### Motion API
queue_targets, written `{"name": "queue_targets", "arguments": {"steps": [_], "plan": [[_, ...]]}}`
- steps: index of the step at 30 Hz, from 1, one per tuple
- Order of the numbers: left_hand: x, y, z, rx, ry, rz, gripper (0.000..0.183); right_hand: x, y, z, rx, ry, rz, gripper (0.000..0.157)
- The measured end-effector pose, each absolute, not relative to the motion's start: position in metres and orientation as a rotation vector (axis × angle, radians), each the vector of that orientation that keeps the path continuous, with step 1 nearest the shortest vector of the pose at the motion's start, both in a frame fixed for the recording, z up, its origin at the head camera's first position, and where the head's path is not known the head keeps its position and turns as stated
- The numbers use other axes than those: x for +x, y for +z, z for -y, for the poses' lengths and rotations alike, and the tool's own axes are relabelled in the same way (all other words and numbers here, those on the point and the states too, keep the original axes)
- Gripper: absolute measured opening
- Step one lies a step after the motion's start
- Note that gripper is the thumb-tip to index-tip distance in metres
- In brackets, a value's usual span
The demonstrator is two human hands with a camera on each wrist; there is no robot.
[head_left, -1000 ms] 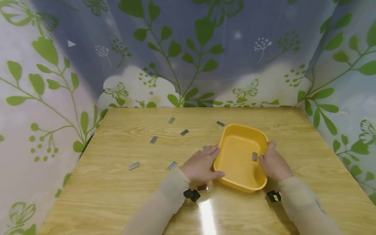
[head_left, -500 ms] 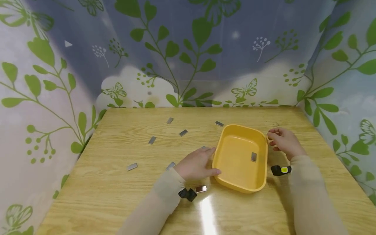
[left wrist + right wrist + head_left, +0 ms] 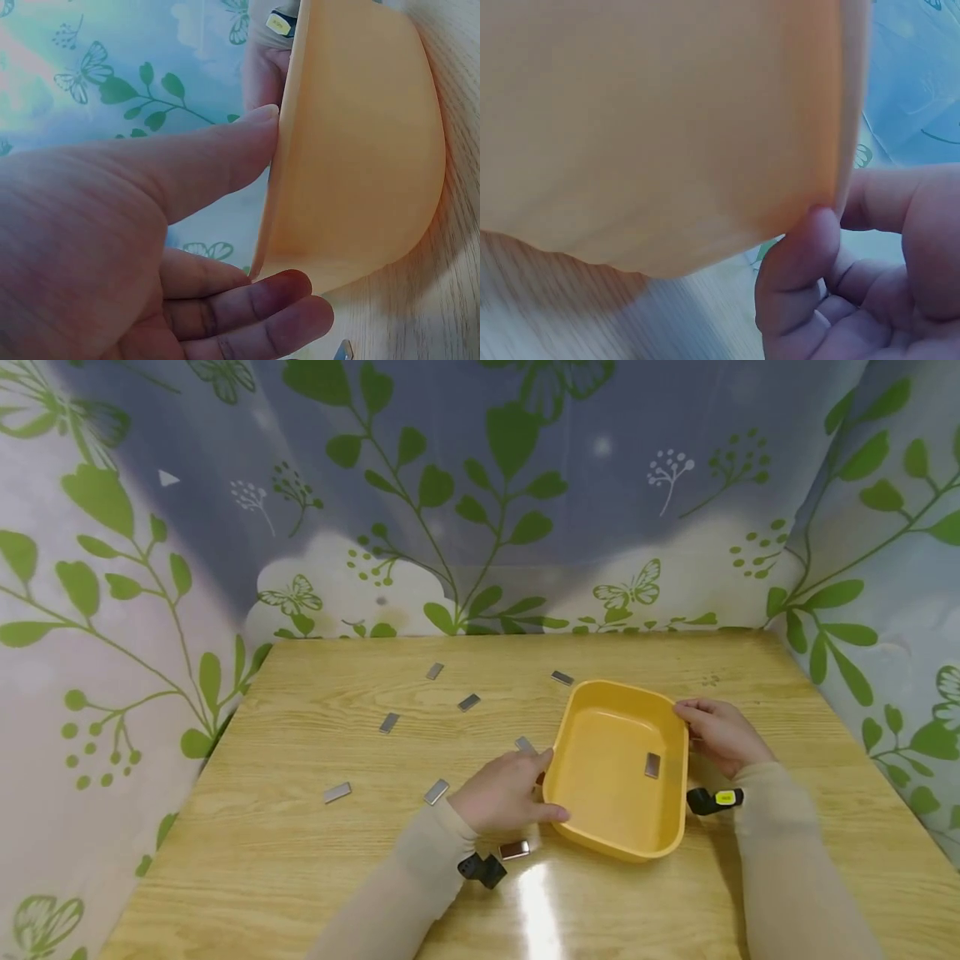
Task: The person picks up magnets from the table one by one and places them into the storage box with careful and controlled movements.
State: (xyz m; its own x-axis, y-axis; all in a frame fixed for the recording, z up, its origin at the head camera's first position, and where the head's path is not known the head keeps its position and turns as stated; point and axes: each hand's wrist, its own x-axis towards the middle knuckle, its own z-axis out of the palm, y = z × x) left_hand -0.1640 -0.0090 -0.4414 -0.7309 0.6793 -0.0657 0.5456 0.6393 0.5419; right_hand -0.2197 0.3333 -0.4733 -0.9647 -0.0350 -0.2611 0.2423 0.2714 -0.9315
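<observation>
A yellow open plastic box with rounded corners stands on the wooden table, right of the middle. Inside lies one small silver rectangular block. My left hand is at the box's left side; the left wrist view shows its thumb and index finger stretched out to touch the rim, the other fingers loose beside the outer wall. On the opposite side, my right hand pinches the rim near the far right corner between thumb and index finger, its remaining fingers curled below.
Several similar silver blocks lie scattered left of the box, among them one block furthest left. Another block lies behind the box, and a reddish-shining block near my left wrist. Patterned cloth surrounds the wooden table.
My right hand came off the box's right side, moved outward and back, and now pinches the rim near the far corner. My left hand stayed at the left side, its thumb shifting slightly.
</observation>
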Motion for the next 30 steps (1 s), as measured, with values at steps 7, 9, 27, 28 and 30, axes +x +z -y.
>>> {"name": "queue_targets", "arguments": {"steps": [7,9,27,28,30], "plan": [[-0.1642,-0.4421,0.0084,0.995,0.725,-2.603,0.079,-0.2198,-0.4734,-0.3364,0.184,-1.823,-2.242,0.046],[-0.1640,-0.4428,0.0083,0.994,0.721,-2.602,0.082,-0.2199,-0.4734,-0.3374,0.189,-1.818,-2.241,0.047],[-0.1627,-0.4400,0.0085,0.948,0.698,-2.601,0.087,-0.2225,-0.4703,-0.3417,0.198,-1.915,-2.128,0.036],[-0.1622,-0.4397,0.0086,0.938,0.696,-2.602,0.088,-0.2222,-0.4705,-0.3417,0.202,-1.917,-2.125,0.036],[-0.1612,-0.4400,0.0091,0.925,0.676,-2.605,0.089,-0.2214,-0.4714,-0.3419,0.207,-1.915,-2.126,0.036]]}}
